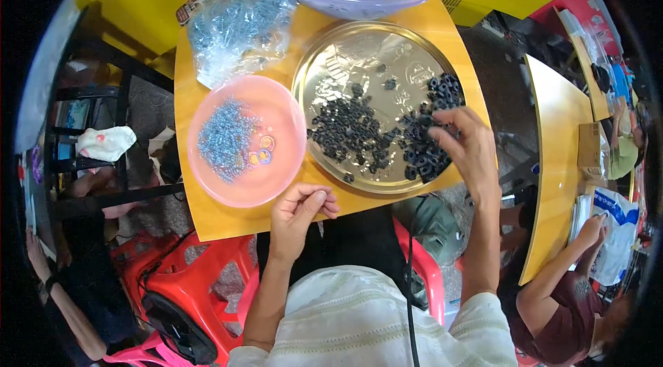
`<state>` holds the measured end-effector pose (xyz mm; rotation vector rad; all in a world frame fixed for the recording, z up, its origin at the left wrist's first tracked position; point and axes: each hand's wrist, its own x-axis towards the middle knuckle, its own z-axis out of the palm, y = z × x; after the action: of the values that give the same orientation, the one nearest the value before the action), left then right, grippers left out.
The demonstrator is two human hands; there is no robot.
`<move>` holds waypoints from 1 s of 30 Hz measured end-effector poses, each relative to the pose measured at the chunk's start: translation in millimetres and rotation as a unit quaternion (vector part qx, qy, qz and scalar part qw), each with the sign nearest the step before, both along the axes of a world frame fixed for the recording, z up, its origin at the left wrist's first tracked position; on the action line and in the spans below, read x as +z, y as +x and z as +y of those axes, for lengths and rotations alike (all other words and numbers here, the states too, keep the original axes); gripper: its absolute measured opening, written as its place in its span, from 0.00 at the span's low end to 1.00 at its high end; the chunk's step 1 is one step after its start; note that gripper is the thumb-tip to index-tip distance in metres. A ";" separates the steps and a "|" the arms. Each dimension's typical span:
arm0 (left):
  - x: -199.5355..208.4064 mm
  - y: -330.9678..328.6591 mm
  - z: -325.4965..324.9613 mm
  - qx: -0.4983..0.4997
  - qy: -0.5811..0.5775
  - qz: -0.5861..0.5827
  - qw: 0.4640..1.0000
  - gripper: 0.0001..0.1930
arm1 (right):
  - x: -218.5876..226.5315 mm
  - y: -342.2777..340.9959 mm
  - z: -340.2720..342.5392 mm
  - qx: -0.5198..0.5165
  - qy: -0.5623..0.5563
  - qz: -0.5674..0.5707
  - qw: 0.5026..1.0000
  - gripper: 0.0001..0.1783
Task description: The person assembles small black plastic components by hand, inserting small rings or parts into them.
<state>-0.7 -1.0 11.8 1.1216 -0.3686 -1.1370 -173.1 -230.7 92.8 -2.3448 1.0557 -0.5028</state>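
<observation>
A round gold tray holds a pile of small black parts at its left. Larger black ring-like pieces are heaped along its right side. Over that right heap is my right hand, thumb and forefinger apart at the pieces; nothing shows between them. My left hand is closed in a pinch in front of the table edge, near the pink bowl; anything in its fingertips is too small to make out. The pink bowl contains shiny blue-grey small pieces and a few coloured rings.
Behind the tray stands a lilac basin full of black pieces. A clear plastic bag of bluish parts lies at the back left, beside a dark narrow object. Red stools are at the left. At right, a person sits by another table.
</observation>
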 end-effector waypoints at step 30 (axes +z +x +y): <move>1.0 -9.7 -2.9 0.030 -0.020 -0.072 0.997 0.09 | -31.1 4.4 63.7 0.056 -0.099 0.002 0.994 0.13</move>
<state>-10.3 -3.9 12.8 1.1746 -0.4646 -0.9942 -168.7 -167.0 61.7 -2.5607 0.9053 -0.5841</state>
